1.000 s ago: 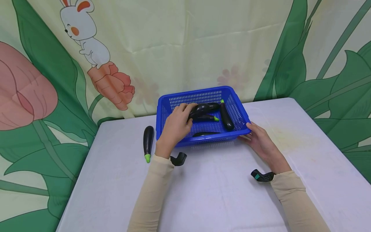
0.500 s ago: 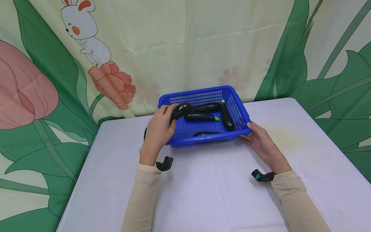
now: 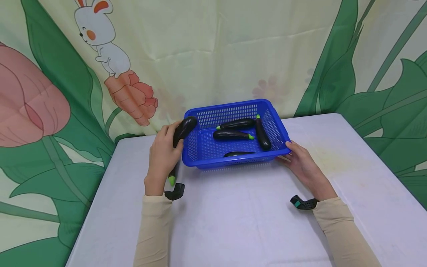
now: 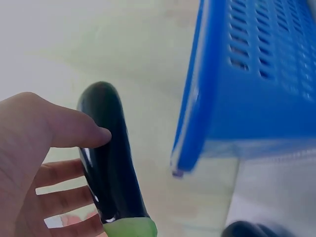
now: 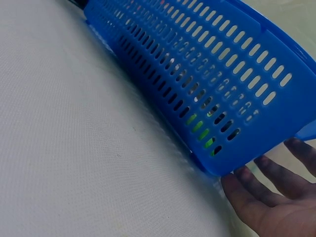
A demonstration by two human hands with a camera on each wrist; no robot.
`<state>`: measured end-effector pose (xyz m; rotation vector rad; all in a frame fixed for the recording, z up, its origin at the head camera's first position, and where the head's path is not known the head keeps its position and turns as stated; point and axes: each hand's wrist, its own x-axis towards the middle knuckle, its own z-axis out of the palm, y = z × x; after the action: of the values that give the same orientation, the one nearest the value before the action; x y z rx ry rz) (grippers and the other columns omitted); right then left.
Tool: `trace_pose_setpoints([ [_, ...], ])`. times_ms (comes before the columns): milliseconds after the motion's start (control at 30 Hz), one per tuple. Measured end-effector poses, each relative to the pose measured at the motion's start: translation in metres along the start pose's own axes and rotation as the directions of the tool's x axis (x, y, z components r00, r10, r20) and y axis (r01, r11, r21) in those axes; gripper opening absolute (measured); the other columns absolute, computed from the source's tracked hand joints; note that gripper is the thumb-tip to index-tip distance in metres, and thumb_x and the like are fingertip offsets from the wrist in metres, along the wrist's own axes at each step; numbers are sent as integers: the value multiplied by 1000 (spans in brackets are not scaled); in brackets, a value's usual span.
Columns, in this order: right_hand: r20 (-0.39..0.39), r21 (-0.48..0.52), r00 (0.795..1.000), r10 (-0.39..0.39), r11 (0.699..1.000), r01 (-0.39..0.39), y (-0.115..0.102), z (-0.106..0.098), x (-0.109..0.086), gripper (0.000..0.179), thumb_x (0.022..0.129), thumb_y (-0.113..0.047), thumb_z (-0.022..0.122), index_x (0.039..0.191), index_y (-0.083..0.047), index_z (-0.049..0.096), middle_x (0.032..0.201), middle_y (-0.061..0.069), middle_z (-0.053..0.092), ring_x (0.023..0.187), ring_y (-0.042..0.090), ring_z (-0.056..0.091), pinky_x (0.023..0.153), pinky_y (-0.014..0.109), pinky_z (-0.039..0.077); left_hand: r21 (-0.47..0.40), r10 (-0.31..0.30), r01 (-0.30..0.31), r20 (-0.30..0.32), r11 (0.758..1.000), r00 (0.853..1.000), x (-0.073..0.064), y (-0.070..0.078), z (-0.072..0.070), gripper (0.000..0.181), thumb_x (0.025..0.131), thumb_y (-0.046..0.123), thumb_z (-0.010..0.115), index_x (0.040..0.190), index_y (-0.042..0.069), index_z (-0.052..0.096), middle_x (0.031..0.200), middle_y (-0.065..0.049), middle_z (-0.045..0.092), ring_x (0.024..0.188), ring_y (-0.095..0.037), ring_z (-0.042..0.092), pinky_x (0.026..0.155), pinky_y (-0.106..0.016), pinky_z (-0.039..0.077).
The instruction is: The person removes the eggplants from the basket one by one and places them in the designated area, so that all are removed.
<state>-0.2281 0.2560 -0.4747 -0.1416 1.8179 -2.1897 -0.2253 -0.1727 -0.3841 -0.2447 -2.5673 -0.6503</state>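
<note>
My left hand grips a glossy dark eggplant just beyond the left rim of the blue plastic basket. In the left wrist view the thumb lies across this eggplant, its green stem end pointing down and the fingers behind. A second eggplant lies on the table, partly hidden by the left hand. Several more eggplants rest in the basket, one mostly behind its front wall. My right hand holds the basket's front right corner, thumb at the rim and fingers lower down.
A white cloth covers the table. Behind it hangs a printed curtain with a rabbit and plants, close to the basket's back edge. Black wrist devices sit at both sleeves.
My left hand has lifted the eggplant out of the basket and carried it left past the rim, over the eggplant on the table. The right hand and basket have stayed in place.
</note>
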Motion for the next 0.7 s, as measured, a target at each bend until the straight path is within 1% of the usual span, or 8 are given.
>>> trace_pose_setpoints([
  [133, 1, 2, 1000, -4, 1000, 4, 0, 0, 0, 66, 113, -45, 38, 169, -18, 17, 171, 11, 28, 144, 16, 45, 128, 48, 27, -6, -46, 46, -19, 999, 999, -5, -12, -1, 55, 97, 17, 73, 149, 18, 56, 138, -15, 63, 122, -37, 63, 96, -60, 55],
  [267, 4, -1, 1000, -7, 1000, 7, 0, 0, 0, 65, 113, -45, 38, 169, -18, 17, 171, 12, 27, 144, 16, 45, 126, 46, 29, -34, -108, 107, -16, 994, 994, -9, -21, -1, 57, 97, 17, 73, 151, 16, 53, 139, -17, 61, 118, -37, 64, 93, -58, 55],
  [400, 4, -2, 1000, -5, 1000, 5, 0, 0, 0, 66, 112, -45, 38, 169, -18, 16, 171, 12, 27, 145, 17, 43, 121, 39, 34, -73, -149, 148, -8, 986, 989, -13, -27, -2, 58, 98, 18, 73, 152, 13, 51, 136, -18, 60, 112, -37, 64, 89, -53, 56],
  [533, 7, 5, 1000, -5, 1000, 5, 1, -1, 0, 66, 113, -44, 38, 169, -17, 16, 171, 12, 27, 145, 17, 43, 118, 35, 36, -100, -185, 184, 6, 978, 983, -16, -31, -2, 59, 99, 20, 72, 152, 12, 49, 136, -20, 58, 111, -36, 63, 85, -50, 57],
  [600, 8, 5, 1000, -6, 1000, 6, 1, -1, 1, 66, 112, -45, 38, 169, -18, 17, 171, 12, 27, 145, 17, 43, 119, 36, 35, -113, -204, 203, 7, 973, 979, -17, -34, -3, 59, 99, 20, 71, 153, 10, 48, 137, -21, 57, 110, -37, 63, 85, -50, 56],
  [700, 7, 3, 1000, -7, 1000, 7, 1, -1, 1, 66, 112, -45, 38, 169, -18, 17, 171, 12, 26, 146, 18, 43, 124, 42, 31, -129, -239, 239, 14, 962, 971, -19, -39, -3, 59, 100, 21, 71, 153, 8, 47, 136, -23, 57, 109, -37, 62, 86, -49, 55],
])
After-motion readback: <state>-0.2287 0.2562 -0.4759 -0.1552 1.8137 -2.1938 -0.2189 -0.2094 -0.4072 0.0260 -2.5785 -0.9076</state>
